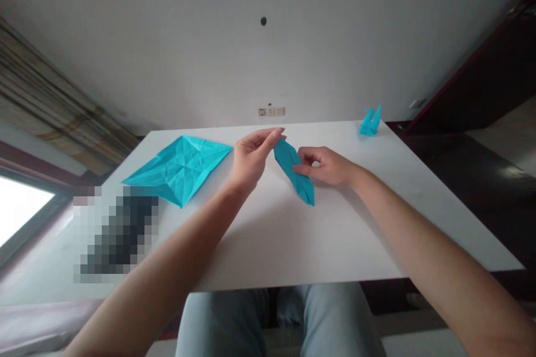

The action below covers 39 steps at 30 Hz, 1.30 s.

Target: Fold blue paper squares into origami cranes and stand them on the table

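Note:
A folded piece of blue origami paper [293, 172] is held above the white table, long and narrow, slanting down to the right. My left hand [253, 157] pinches its upper end between thumb and fingers. With thumb and curled fingers, my right hand [324, 166] grips its right edge near the middle. To the left lies a creased sheet of blue paper [184, 167], spread out flat with many fold lines. At the far right corner stands a blue paper crane [370, 122].
The white table [293, 251] reaches up to a wall with power sockets [271, 111]. A dark object at the left is blurred by pixels and cannot be made out. A curtain [62, 83] hangs at the left; my legs [226, 323] are under the front edge.

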Each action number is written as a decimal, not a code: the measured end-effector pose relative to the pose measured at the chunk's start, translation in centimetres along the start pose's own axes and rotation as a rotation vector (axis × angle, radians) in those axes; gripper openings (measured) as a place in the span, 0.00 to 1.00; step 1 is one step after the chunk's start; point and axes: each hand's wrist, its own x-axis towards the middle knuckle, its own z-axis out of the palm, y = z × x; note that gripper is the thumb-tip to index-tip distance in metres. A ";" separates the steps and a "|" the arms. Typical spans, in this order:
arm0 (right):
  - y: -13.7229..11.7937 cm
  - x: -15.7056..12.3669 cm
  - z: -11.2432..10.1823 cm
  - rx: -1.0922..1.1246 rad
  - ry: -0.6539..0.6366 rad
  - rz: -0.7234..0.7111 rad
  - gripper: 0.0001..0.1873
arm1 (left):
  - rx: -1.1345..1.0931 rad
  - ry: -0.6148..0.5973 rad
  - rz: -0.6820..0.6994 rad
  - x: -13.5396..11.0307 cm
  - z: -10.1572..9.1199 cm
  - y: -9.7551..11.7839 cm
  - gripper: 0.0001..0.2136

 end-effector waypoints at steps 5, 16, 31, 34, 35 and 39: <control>0.0 -0.1 -0.1 -0.102 0.214 -0.055 0.20 | 0.055 0.131 0.093 0.4 -0.6 -1.0 0.29; -1.2 -0.7 0.3 -0.403 0.439 -0.158 0.13 | 0.078 -0.215 -0.008 -2.3 1.4 -1.0 0.26; -0.7 -0.3 -0.3 -0.573 0.402 -0.415 0.11 | 0.077 -0.143 -0.030 -1.6 1.4 -1.4 0.26; -0.2 -0.1 -0.2 -0.397 0.512 -0.317 0.18 | 0.069 -0.159 -0.019 -1.4 1.3 -1.1 0.28; -0.2 -0.1 -0.2 -0.317 0.520 -0.253 0.23 | 0.067 -0.163 -0.016 -1.5 1.3 -1.0 0.29; -0.4 0.0 0.2 -0.051 0.353 -0.048 0.27 | 0.078 -0.185 -0.010 -1.8 1.4 -0.6 0.29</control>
